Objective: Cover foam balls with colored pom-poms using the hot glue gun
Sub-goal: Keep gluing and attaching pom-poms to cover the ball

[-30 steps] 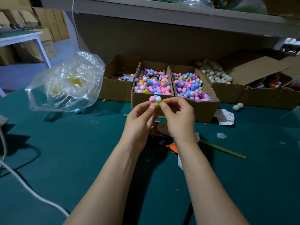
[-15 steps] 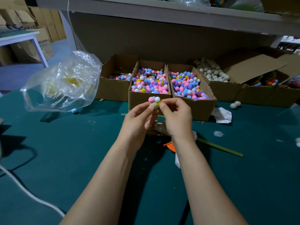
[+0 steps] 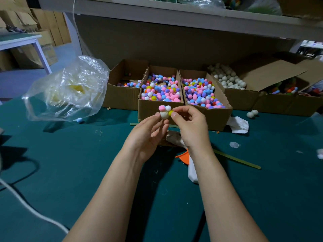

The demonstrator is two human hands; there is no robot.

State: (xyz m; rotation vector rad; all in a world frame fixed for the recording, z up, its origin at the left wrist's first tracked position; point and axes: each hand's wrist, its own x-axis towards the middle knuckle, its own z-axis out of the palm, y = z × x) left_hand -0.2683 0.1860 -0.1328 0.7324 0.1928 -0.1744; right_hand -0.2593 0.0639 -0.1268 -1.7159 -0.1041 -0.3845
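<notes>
The left hand [image 3: 148,135] holds a small white foam ball [image 3: 164,116] up in the air, in front of the near wall of the middle box [image 3: 152,111]. Its thumb and fingers are curled and pinch the ball from the left and from below. The right hand [image 3: 190,126] comes in from the right. Its thumb and first finger are close together and pinch a yellow pom-pom [image 3: 170,112] that sits against the right side of the ball. A pink pom-pom [image 3: 162,107] and a white pom-pom [image 3: 168,107] sit side by side on top of the ball and touch each other.

The green counter [image 3: 70,172] has a row of brown boxes at its far side. The middle box and the right box [image 3: 218,117] are full of pom-poms in many colors. The left box [image 3: 124,98] has only a few. Farther right, the box of foam balls [image 3: 241,100] holds plain white ones. Two loose balls [image 3: 252,113] lie on the counter near it.

The glue gun [image 3: 183,157] lies on the counter under the right arm, and only an orange bit and a white bit show. A thin green stick [image 3: 236,159] lies to its right. A big clear plastic bag [image 3: 70,89] sits at the far left, with one blue pom-pom [image 3: 79,120] just beside it. A white cord [image 3: 26,205] runs across the near left corner.
</notes>
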